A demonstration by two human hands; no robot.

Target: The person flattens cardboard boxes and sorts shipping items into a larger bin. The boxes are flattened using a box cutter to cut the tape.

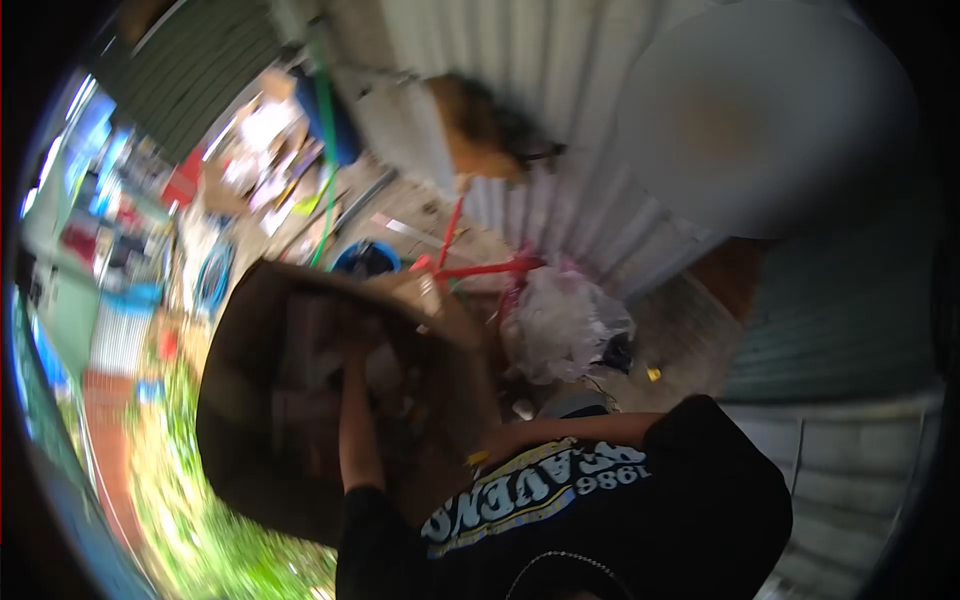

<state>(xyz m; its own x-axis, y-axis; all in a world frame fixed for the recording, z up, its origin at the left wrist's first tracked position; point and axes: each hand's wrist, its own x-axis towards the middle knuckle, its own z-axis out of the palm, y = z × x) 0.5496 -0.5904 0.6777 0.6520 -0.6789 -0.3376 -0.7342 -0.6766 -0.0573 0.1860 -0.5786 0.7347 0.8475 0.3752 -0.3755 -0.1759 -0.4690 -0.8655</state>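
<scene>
L hand (357, 342) is inside a big brown container (238, 410), box or bin, can't tell which (motion blur). Forearm goes in over the near side; L fingers blurred in the dark interior, can't tell if apart, together or clamped on smth. Pale items (382, 368) inside, near L hand, too smeared to ID.

R forearm runs across the front of the black T-shirt (640, 500); R hand (494, 441) at the container's near right side, contact unclear. R fingers: can't tell either. Small yellow bit (478, 458) just beside R hand.

Container sits near, left of ctr, in front of the person. Just right of it: clear plastic bags (565, 325) on the ground, w/ red bars (485, 269) just beyond. Far side: blue bucket (367, 258) w/ dark stuff in it, green pole (326, 150), cardboard scrap (268, 150). Corrugated sheet (560, 80) far right, grass (190, 490) on the left.
</scene>
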